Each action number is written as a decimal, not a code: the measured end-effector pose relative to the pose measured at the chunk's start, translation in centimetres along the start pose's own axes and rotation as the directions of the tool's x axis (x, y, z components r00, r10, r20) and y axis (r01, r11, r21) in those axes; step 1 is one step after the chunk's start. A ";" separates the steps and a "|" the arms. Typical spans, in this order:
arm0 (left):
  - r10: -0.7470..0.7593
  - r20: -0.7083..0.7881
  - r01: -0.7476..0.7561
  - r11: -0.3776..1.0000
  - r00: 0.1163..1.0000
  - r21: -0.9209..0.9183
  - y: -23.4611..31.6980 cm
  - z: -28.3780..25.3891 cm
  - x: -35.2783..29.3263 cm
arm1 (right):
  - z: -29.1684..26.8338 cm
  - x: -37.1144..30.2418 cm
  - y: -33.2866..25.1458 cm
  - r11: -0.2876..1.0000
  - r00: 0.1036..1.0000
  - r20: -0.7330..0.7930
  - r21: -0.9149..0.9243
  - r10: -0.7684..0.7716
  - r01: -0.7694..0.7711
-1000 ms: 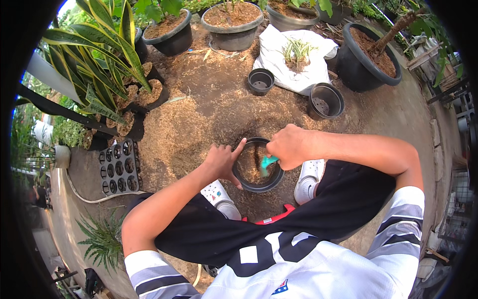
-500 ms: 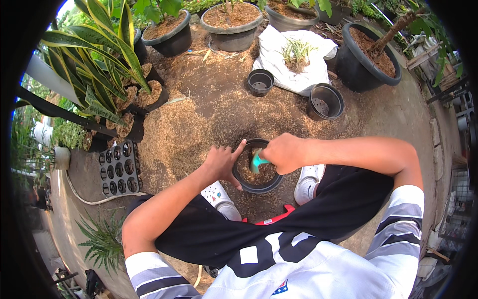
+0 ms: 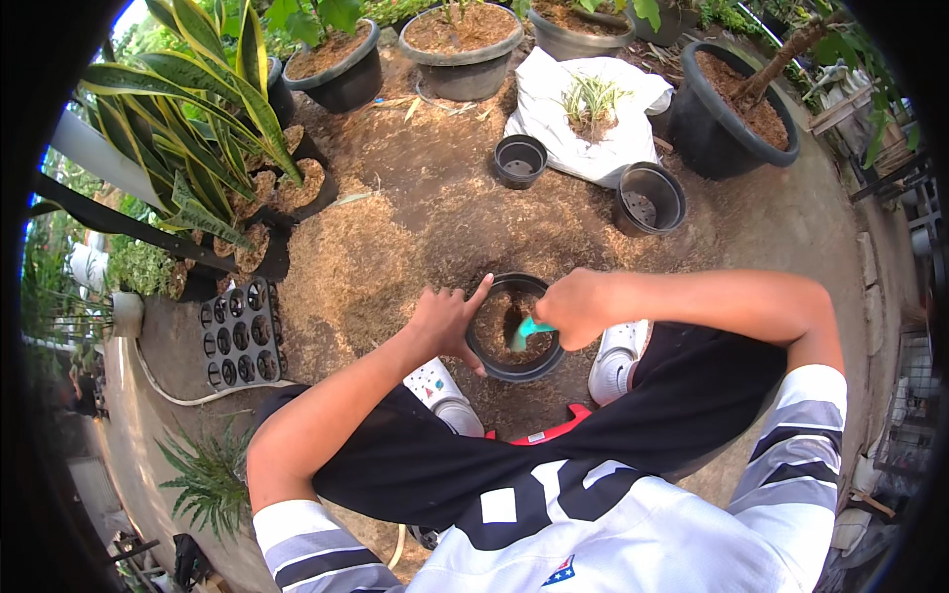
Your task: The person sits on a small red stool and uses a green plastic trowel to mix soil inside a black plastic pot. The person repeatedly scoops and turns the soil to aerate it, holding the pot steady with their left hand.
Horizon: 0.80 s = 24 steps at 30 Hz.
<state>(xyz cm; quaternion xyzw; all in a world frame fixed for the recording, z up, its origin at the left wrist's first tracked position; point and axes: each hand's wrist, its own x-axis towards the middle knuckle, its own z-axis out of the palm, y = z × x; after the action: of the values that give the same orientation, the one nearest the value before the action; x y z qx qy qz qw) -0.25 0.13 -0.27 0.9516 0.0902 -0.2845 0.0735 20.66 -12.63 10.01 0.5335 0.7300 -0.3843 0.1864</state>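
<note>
A round black plant pot (image 3: 516,374) stands on the ground between my feet, partly filled with brown potting mix (image 3: 494,331). My left hand (image 3: 445,324) steadies it from the left, thumb and fingers spread along the rim. Inside the pot is a small teal hand trowel (image 3: 524,333), its lower part against the mix. My right hand (image 3: 575,308) is closed round the trowel's handle above the right side of the rim, which hides most of the handle.
Two black pots (image 3: 520,161) (image 3: 649,199) stand farther off beside a white sack (image 3: 554,119) bearing a small striped-leaf plant (image 3: 590,102). A cell tray (image 3: 240,333) and snake plants (image 3: 198,119) are at left. Large planters (image 3: 461,64) line the back. Something red (image 3: 554,427) lies below me.
My right hand has shifted slightly right and down with the trowel, whose head now sits lower in the pot. My left hand keeps its place on the rim.
</note>
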 end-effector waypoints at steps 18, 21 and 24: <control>-0.162 -0.221 0.097 0.955 0.962 -0.279 7.6 -8.1 -7.5 | 3.3 0.9 1.8 0.987 0.977 -0.165 -0.074 0.132 -0.146; -0.409 -0.430 -0.140 0.573 0.805 -0.808 11.3 -8.2 -11.1 | 3.3 0.4 2.2 0.990 0.970 -0.214 -0.044 0.118 -0.131; -0.794 -0.341 -0.143 0.312 0.503 -0.939 14.7 -1.9 -9.1 | 2.6 0.7 2.2 0.998 0.971 -0.231 -0.010 0.060 -0.065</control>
<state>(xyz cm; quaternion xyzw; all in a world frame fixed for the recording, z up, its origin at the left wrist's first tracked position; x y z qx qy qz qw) -3.62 -14.99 7.66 0.7122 0.4734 0.2532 0.4523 22.12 -13.86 7.08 0.5956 0.7330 -0.3071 0.1169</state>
